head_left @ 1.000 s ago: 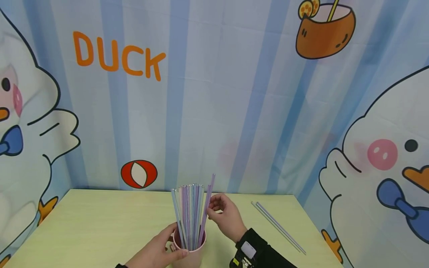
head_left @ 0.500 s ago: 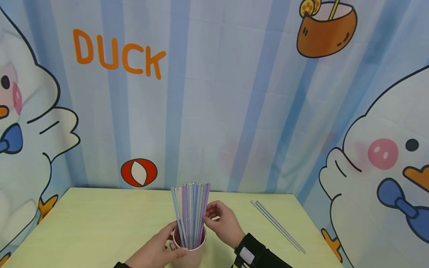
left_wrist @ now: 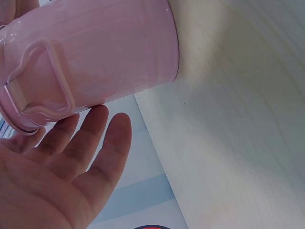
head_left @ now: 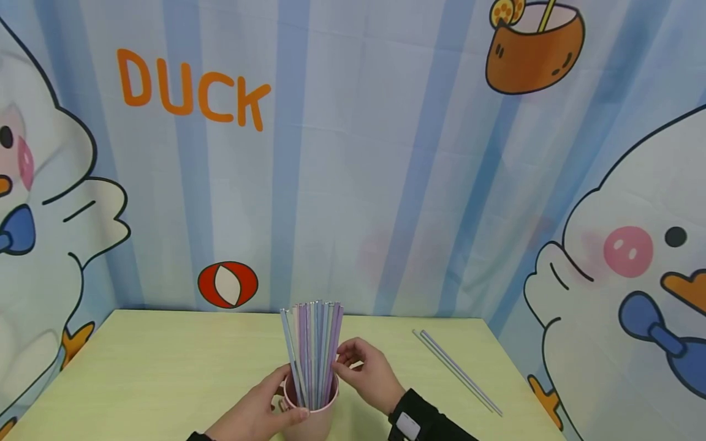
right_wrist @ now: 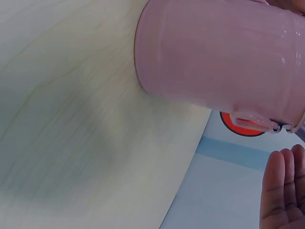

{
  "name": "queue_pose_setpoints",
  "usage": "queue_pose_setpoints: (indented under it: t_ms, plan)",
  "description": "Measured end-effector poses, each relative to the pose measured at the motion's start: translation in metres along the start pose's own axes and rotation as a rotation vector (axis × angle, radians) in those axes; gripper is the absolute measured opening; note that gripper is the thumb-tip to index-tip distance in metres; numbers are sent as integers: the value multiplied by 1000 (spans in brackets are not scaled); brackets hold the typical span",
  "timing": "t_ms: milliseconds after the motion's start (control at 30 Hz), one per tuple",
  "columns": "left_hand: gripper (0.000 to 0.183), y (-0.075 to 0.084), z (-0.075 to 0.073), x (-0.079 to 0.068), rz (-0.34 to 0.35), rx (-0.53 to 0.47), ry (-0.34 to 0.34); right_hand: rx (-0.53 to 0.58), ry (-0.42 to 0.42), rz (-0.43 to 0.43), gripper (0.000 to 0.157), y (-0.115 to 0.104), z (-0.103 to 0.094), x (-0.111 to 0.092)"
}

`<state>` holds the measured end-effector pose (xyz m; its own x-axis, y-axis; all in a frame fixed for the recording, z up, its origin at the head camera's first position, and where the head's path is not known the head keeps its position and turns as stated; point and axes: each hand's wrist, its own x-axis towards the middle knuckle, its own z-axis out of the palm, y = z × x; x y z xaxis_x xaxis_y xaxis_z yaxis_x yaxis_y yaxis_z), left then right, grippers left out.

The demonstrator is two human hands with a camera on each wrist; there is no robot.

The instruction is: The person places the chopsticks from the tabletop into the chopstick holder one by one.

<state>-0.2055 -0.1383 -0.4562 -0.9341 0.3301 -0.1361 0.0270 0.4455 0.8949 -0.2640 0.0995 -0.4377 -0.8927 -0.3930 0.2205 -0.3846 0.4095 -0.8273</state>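
A pink cup (head_left: 309, 422) stands upright on the table, full of drinking straws (head_left: 311, 355) in purple, blue, pink and clear tones. My left hand (head_left: 265, 407) grips the cup near its rim, thumb in front and fingers around the far side. In the left wrist view a loop handle (left_wrist: 66, 95) shows on the cup's wall, above the spread fingers. With thumb and forefinger, my right hand (head_left: 368, 373) pinches a purple straw (head_left: 334, 343) at the right side of the bunch. The right wrist view catches only some fingers (right_wrist: 274, 186) at its edge.
Several thin straws (head_left: 458, 370) lie side by side on the pale yellow table (head_left: 182, 361), to the right of the cup. A striped cloth backdrop (head_left: 342, 184) with cartoon ducks rises behind the table's back edge.
The purple straw has gone down into the cup, its top now about level with the others. My right hand has moved down and slightly left with it; the left hand has stayed.
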Motion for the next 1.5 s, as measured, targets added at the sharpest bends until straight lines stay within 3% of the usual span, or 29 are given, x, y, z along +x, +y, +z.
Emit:
queue_pose_setpoints:
  t_ms: [333, 567, 733, 933, 1100, 1300, 1500]
  plan:
    - [93, -1, 0, 0, -42, 16, 10, -116, 41, -20, 17, 27, -28, -1]
    - [89, -1, -1, -2, -3, 23, 1, -367, 118, 4, 15, 67, -60, -2]
    - [87, -2, -1, -3, 18, 26, -2, -573, 176, 76, 18, 97, -84, -5]
    - [88, -2, -1, -2, 6, 21, -1, -709, 149, 174, 24, 122, -109, -15]
    - [90, -1, -1, -1, -4, 19, -1, -819, 124, 205, 23, 137, -124, -22]
    - [87, -2, 0, -1, 26, 30, -6, -897, 101, 246, 22, 145, -132, -26]
    - [89, -1, 0, -2, 6, 25, -3, -940, 100, 242, 18, 155, -133, -26]
